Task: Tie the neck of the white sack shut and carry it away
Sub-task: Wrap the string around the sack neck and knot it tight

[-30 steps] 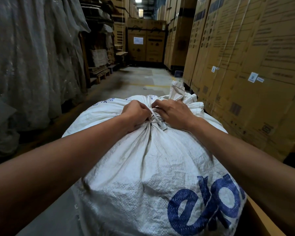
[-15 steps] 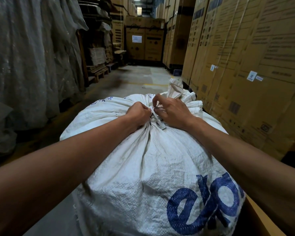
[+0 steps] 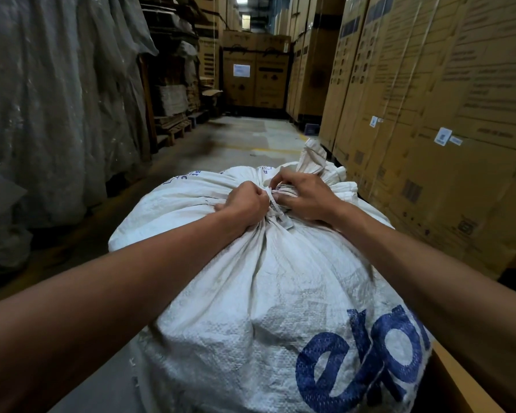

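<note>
1. We have the white sack directly in front of us in a warehouse aisle, bulging and full, its gathered neck at the top, away from us. We cannot see what it rests on.
2. Left hand: fingers curled into a fist on the bunched fabric at the left of the neck, knuckles up.
3. Right hand: fingers bent down onto the neck from the right, fingertips pinching at the tie strip. Whether the knot is complete we cannot tell; the fingers cover it.
4. Material: woven plastic sacking, coarse visible weave, matte, off-white, with large blue lettering low on the near side. Fabric pleats into radial folds toward the neck.
5. Handling judgement: the wall is soft and yields, yet the contents fill it taut and round. We expect it to be bulky and probably heavy, awkward for one grip.
6. The weave looks slick; a flat palm would likely slide. Best hold, in our judgement, is the cinched neck below the tie, with a second hand under the body.
7. The free mouth flares beyond the tie: loose, floppy, poor for lifting.
8. Surroundings: strapped cardboard cartons stacked at right, grey plastic sheeting at left, concrete floor ahead.
</note>
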`<state>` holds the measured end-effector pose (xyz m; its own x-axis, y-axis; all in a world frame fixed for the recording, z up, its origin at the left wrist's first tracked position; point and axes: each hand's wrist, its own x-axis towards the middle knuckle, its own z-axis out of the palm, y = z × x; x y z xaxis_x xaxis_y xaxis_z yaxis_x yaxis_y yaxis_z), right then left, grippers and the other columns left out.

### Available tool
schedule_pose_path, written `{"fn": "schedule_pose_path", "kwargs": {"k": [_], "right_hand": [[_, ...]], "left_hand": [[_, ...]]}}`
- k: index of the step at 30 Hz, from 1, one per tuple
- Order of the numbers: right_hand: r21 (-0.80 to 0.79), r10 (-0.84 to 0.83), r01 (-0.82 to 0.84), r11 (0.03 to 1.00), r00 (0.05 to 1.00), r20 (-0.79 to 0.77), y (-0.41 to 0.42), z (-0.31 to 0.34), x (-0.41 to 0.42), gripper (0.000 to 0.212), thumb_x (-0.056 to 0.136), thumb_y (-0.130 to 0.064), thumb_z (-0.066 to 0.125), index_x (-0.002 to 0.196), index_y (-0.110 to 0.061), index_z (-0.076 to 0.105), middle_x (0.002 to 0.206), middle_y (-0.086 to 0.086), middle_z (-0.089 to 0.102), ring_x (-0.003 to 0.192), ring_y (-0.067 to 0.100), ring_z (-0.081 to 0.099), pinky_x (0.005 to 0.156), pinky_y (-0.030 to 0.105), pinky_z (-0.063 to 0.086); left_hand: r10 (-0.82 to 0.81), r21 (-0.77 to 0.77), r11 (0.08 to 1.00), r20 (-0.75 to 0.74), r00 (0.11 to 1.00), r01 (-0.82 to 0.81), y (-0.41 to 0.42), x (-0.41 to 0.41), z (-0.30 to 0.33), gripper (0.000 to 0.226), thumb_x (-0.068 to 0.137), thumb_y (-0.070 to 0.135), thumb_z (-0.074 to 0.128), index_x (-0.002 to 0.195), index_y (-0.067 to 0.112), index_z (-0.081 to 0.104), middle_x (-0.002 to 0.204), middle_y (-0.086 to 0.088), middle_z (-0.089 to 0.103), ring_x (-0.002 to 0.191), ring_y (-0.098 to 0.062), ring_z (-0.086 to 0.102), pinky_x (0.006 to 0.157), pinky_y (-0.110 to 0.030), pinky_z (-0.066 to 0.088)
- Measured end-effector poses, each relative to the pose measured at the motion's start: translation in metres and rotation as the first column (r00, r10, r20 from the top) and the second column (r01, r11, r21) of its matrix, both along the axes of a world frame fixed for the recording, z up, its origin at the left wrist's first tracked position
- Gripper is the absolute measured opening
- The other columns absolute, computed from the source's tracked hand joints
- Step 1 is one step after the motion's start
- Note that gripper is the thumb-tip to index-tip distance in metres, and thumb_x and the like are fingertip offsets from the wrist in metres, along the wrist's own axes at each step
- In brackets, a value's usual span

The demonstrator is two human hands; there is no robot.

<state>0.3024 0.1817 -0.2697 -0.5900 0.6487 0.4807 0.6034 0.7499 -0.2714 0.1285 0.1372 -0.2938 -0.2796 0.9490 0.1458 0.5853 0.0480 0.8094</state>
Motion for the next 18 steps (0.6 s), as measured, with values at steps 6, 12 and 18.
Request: {"fn": "schedule_pose_path", "kwargs": {"k": [6,12,18], "right_hand": [[-0.122,0.045,-0.051,0.991,0.998,-0.047,-0.0003,0.0014,0.0053,0.019,0.095,-0.037,0.072,0.113,-0.034,0.066,0.110,-0.011,0.072,0.107,0.015,0.068,0.100,0.047,0.053],[-0.166,0.031,-0.046,0.985,0.996,-0.088,-0.0041,0.0033,0.0031,0.018,0.091,-0.037,0.072,0.107,-0.038,0.063,0.101,-0.008,0.072,0.099,0.016,0.069,0.096,0.049,0.054],[-0.138,0.019,-0.035,0.990,0.993,-0.116,-0.0061,0.0028,0.0011,0.026,0.088,-0.056,0.070,0.104,-0.037,0.064,0.101,-0.012,0.072,0.100,0.014,0.069,0.094,0.048,0.055]], "left_hand": [[0.100,0.008,0.995,-0.089,0.991,-0.100,-0.0072,0.0054,0.0056,0.027,0.105,0.042,0.057,0.089,0.024,0.070,0.109,0.001,0.076,0.113,-0.027,0.065,0.109,-0.049,0.033],[0.084,0.006,0.996,-0.054,0.995,-0.084,-0.0063,0.0029,0.0033,0.030,0.104,0.041,0.058,0.083,0.023,0.069,0.102,0.002,0.078,0.111,-0.028,0.068,0.111,-0.051,0.034],[0.043,0.048,0.998,0.010,0.999,-0.044,-0.0071,0.0001,0.0036,0.035,0.080,0.065,0.072,0.083,0.030,0.072,0.094,0.007,0.078,0.106,-0.025,0.071,0.110,-0.057,0.047]]}}
